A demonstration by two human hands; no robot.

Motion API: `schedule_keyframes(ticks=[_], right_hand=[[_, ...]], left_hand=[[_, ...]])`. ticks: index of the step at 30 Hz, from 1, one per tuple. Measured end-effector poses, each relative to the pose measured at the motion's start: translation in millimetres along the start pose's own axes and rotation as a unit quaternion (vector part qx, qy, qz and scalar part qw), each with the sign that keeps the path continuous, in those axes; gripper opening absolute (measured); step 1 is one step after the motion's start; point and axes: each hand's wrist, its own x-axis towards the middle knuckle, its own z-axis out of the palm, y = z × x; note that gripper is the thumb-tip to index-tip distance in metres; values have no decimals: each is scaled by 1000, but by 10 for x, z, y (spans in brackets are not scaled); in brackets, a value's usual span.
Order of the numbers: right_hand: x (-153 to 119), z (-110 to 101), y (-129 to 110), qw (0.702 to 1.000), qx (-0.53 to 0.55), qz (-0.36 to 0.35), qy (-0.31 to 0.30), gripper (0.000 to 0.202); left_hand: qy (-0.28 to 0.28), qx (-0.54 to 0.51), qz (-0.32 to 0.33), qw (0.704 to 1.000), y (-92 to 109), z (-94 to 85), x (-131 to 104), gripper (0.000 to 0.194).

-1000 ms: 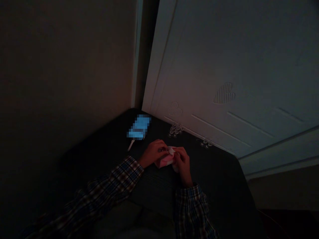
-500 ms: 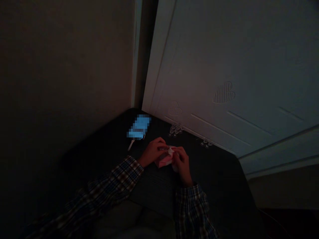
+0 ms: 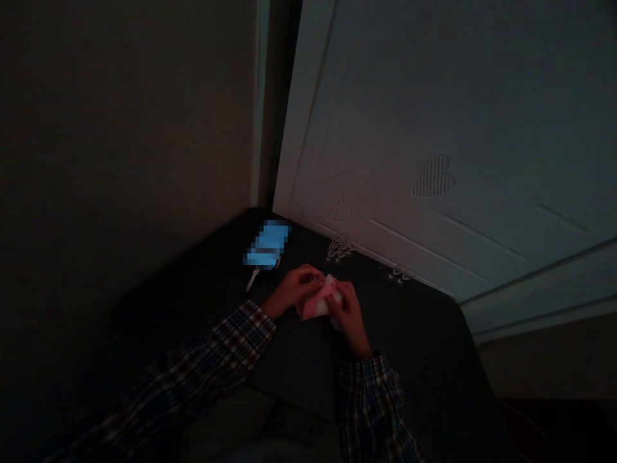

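A pink and white piece of soft cloth or tissue (image 3: 314, 307) is bunched between my two hands above the dark table. My right hand (image 3: 351, 315) is closed on its right side, the thumb pressing into the folds. Between the fingertips of my left hand (image 3: 292, 289) is a small clear round piece (image 3: 317, 277), with a shiny rim. It is held against the upper left of the cloth. Beyond my hands lies a cluster of similar small clear round pieces (image 3: 339, 249). Several more clear pieces (image 3: 398, 276) sit to the right, by the white panel.
A phone with a lit, blurred screen (image 3: 268, 244) lies at the back left, a white cable (image 3: 252, 280) at its near end. A white panel with heart reliefs (image 3: 434, 116) rises along the table's back edge. The dark table (image 3: 424, 360) has a rounded right corner. Light is dim.
The clear round piece now shows in my left fingertips, slightly raised. My right fingers have shifted on the cloth, and more of its white part shows in front.
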Motion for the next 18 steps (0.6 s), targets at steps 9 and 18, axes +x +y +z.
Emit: schedule_keyframes(ticks=[9,18], right_hand=[[-3,36,-102,997,-62,-16,-29,30],[-14,57,-90,991,-123,-52,-32,26]], left_hand=[[-24,-85,-35,995,76,36,-37,18],[-97,-139,-86,982,-56,60,-55,32]])
